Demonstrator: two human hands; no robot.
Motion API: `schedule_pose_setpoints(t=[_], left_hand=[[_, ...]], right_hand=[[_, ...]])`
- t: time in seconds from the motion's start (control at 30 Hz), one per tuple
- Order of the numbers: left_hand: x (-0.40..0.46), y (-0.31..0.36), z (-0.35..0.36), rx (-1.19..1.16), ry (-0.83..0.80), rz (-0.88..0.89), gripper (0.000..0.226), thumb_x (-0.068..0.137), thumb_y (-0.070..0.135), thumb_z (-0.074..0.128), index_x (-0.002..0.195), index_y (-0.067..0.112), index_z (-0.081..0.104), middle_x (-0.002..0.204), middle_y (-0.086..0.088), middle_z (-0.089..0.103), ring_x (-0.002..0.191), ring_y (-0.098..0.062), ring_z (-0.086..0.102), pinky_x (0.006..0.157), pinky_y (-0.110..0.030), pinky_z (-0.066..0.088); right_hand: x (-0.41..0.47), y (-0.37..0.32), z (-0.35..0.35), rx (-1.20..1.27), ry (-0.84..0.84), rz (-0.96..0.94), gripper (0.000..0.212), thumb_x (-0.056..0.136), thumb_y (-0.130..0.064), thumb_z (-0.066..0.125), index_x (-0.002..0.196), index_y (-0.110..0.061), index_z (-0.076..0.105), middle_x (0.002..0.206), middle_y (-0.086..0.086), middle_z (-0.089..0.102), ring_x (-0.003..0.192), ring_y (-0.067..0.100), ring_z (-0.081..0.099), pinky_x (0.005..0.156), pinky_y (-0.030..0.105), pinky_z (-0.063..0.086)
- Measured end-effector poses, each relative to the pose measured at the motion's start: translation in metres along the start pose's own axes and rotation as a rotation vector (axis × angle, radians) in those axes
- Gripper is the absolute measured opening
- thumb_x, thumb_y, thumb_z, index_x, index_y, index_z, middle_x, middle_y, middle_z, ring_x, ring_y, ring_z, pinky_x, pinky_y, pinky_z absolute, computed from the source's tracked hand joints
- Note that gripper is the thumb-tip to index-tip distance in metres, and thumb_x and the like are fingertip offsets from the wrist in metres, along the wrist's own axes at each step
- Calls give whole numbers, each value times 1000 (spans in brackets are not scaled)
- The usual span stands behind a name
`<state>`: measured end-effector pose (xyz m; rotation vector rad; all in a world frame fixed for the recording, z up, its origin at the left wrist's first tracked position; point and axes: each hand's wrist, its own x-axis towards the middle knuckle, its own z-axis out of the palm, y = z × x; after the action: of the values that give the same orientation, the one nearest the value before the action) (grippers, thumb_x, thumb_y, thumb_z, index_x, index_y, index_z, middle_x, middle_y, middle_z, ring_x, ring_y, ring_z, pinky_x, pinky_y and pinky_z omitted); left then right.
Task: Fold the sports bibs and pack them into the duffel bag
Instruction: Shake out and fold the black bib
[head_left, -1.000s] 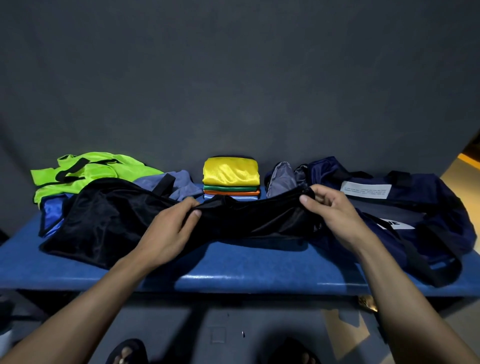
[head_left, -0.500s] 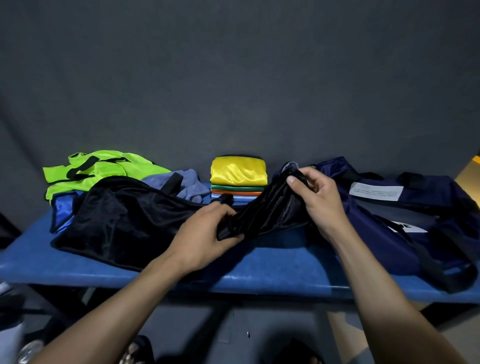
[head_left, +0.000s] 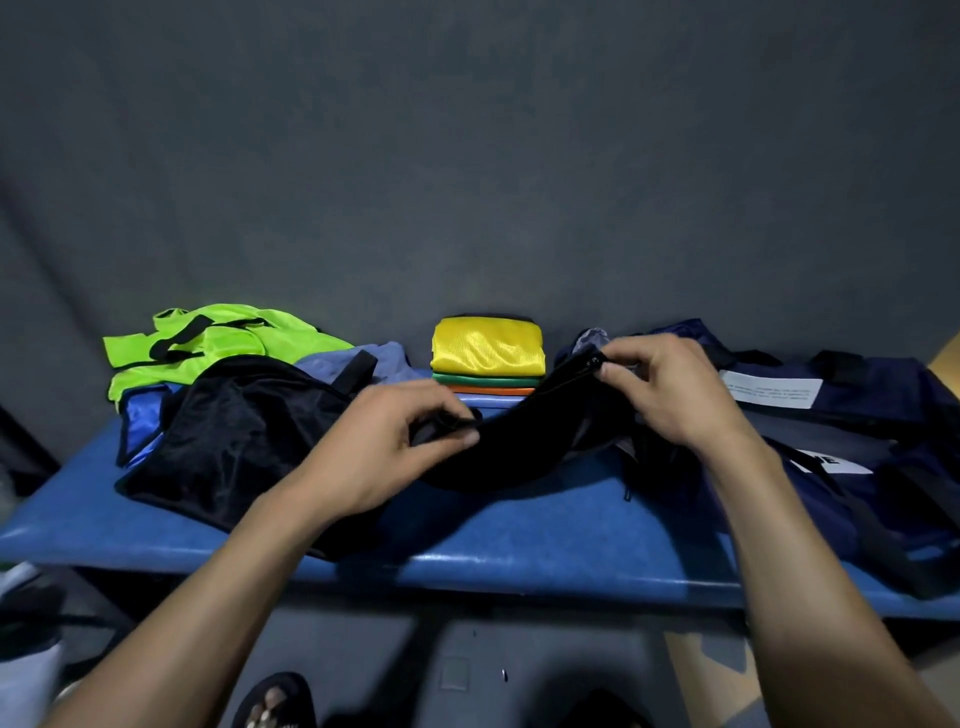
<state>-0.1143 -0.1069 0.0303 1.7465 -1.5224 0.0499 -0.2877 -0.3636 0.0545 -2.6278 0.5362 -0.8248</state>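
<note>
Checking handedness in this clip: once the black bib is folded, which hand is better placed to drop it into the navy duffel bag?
Probably the right hand: it pinches the black mesh bib beside the navy duffel bag. The left hand grips the bib's other end, farther from the bag.

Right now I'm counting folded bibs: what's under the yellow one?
Under the yellow bib show a green edge and an orange edge. Anything lower is hidden behind the black bib.
</note>
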Motion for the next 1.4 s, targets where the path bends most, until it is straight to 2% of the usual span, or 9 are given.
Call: schedule_pose_setpoints(t=[0.1,0.3,0.4,0.5,0.67,0.8,1.1,1.33,1.4], left_hand=[[-4,6,20,72,-133,53,14,92,38,72,96,25,70,88,15,68,81,1,61,74,-21,48],[-2,-1,47,-75,-662,-135,33,85,43,79,110,25,68,99,11,70,89,-9,65,85,-32,54],[16,-8,45,-233,-305,-136,9,94,24,71,102,21,71,94,6,73,90,-13,69,86,-38,56],[35,-7,50,-337,12,-199,26,93,0,59,110,18,66,106,9,70,102,-8,65,91,-32,52],[56,1,65,-731,-124,-319,57,69,10,45,124,22,58,135,1,62,132,-9,52,111,-25,40],[63,1,74,-786,-265,-324,57,69,22,45,122,17,66,130,-7,67,122,-16,59,106,-36,44],[73,-1,78,-673,-188,-182,26,93,8,65,119,4,67,109,3,69,102,-3,62,91,-16,45],[82,9,78,-581,-43,-42,34,90,3,72,121,13,66,113,-4,70,105,-4,61,97,-19,45],[83,10,80,-577,-58,-61,36,89,2,73,123,10,66,112,-8,70,104,-4,61,95,-19,46]], right_hand=[[0,-18,1,245,56,43,15,97,-11,62,94,-20,74,74,0,74,69,16,72,67,28,54],[-19,-20,15,432,-52,28,29,79,-21,51,87,-28,77,90,5,77,90,37,70,85,58,53],[-30,-21,20,467,-30,4,25,89,-24,55,78,-22,77,79,5,76,82,31,71,79,50,54],[-41,-29,24,441,6,-60,19,89,-27,71,73,-17,73,71,-2,72,69,17,68,68,39,54],[-51,-43,28,282,-51,-230,17,81,-9,81,68,-16,71,66,-12,67,61,-5,58,63,13,42],[-54,-44,25,266,-64,-272,19,79,-4,80,67,-13,68,64,-10,65,59,1,58,69,8,40],[-61,-32,14,206,-43,-259,18,81,-12,77,68,-15,65,66,-9,63,62,8,60,61,30,48],[-55,-24,21,593,157,286,44,79,-21,85,115,-25,59,106,-1,61,85,12,67,75,28,55],[-52,-24,21,743,103,356,27,87,-11,79,111,-17,67,102,3,71,80,12,71,75,31,56]])
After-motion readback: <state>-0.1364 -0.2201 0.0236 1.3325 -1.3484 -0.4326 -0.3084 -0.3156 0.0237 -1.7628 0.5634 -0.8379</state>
